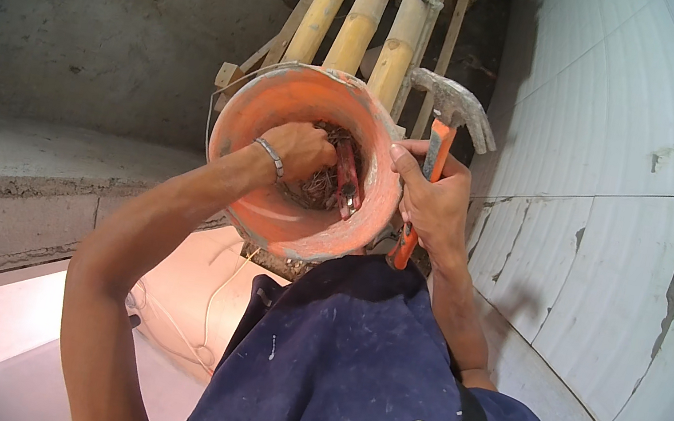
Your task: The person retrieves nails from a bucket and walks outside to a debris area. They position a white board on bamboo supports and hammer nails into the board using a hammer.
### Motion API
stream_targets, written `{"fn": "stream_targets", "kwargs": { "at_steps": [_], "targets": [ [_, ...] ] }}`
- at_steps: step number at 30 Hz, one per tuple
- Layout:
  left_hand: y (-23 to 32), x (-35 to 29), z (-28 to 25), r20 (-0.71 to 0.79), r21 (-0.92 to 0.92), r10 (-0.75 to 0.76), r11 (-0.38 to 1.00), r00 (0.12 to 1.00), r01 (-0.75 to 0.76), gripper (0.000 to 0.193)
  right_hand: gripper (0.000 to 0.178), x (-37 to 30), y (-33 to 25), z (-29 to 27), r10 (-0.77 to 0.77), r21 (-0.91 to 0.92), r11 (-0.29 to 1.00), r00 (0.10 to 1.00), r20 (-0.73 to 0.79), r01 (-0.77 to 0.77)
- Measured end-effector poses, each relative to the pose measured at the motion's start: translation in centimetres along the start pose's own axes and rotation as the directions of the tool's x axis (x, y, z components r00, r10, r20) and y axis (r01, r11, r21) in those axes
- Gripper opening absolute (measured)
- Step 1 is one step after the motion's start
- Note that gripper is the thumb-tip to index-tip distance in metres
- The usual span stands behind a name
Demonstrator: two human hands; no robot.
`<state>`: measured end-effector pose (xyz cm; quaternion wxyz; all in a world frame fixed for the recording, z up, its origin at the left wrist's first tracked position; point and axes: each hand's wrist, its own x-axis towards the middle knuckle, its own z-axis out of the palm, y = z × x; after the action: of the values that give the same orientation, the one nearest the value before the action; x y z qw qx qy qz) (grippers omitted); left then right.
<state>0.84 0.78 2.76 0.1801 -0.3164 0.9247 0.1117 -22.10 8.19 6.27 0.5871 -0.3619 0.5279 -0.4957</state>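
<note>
My left hand (304, 151) reaches down into an orange bucket (269, 108) smeared with grey cement. Its fingers are closed among a heap of rusty nails (318, 191) at the bottom, next to a red-handled tool (348, 181). A metal bracelet sits on that wrist. My right hand (437, 206) grips the orange handle of a claw hammer (454, 109) and presses against the bucket's right rim. The hammer's grey steel head points up and right.
A bamboo ladder or scaffold (363, 12) rises behind the bucket. White tiled wall (620, 188) stands close on the right, with chipped patches. A grey concrete ledge of blocks (19, 172) lies to the left. My dark blue clothing (344, 374) fills the lower middle.
</note>
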Motion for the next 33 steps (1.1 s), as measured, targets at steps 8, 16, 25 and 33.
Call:
{"fn": "stream_targets", "kwargs": {
  "at_steps": [8,16,25,33],
  "targets": [
    [-0.1,-0.9,-1.1,-0.033,-0.083,-0.028,0.996,0.999,0.025,0.01,0.018,-0.2,0.0,-0.1,-0.005,-0.004,1.0,1.0,0.013,0.005],
    [0.9,-0.5,-0.7,0.03,-0.062,0.07,0.996,0.997,-0.068,0.009,0.018,-0.3,0.2,0.2,-0.01,0.014,1.0,1.0,-0.024,0.01],
    [0.6,0.2,-1.5,0.148,-0.163,0.056,0.986,0.987,-0.032,0.013,0.018,-0.2,0.5,0.0,-0.007,0.057,0.998,0.999,-0.052,0.01],
    [-1.7,-5.5,-6.2,-0.095,-0.994,-0.353,-0.016,0.931,-0.108,0.02,0.018,0.3,0.3,0.2,-0.056,-0.013,0.998,0.998,-0.037,0.056]
  ]
}}
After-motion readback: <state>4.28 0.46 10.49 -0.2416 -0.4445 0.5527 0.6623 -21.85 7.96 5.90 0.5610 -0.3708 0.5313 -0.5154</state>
